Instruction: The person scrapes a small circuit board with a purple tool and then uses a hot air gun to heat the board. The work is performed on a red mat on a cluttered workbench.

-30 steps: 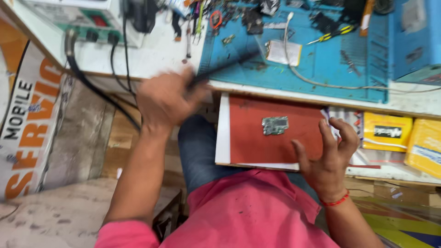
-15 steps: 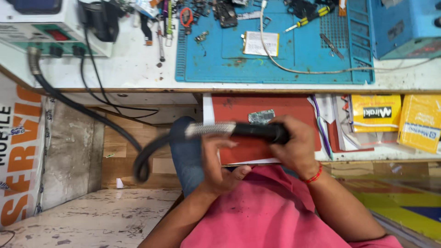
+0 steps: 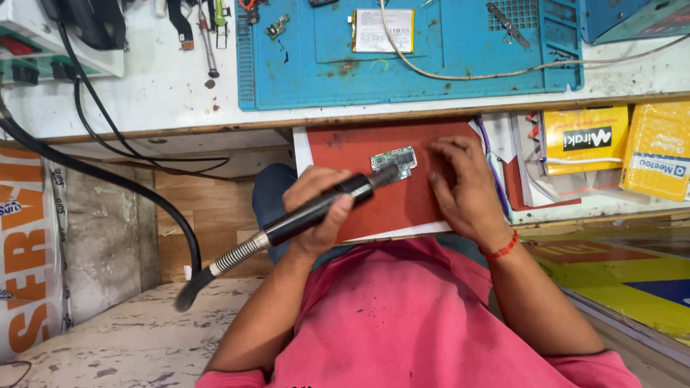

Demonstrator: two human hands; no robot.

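On the red rectangular board (image 3: pixel 374 179) across the person's lap, a small green circuit board (image 3: pixel 394 159) lies near the top edge.

The left hand (image 3: pixel 316 212) is clenched around a black cylindrical hot-air handpiece (image 3: pixel 323 205), nozzle at the circuit board. The right hand (image 3: pixel 460 183) rests flat beside it, fingers loose, holding nothing. Behind, a blue work mat (image 3: pixel 445 65) covers the white bench (image 3: pixel 158 86).

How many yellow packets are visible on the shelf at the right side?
2: one yellow packet lies under the bench edge, another yellow packet beside it at the frame's right border. More may be hidden beyond the frame.
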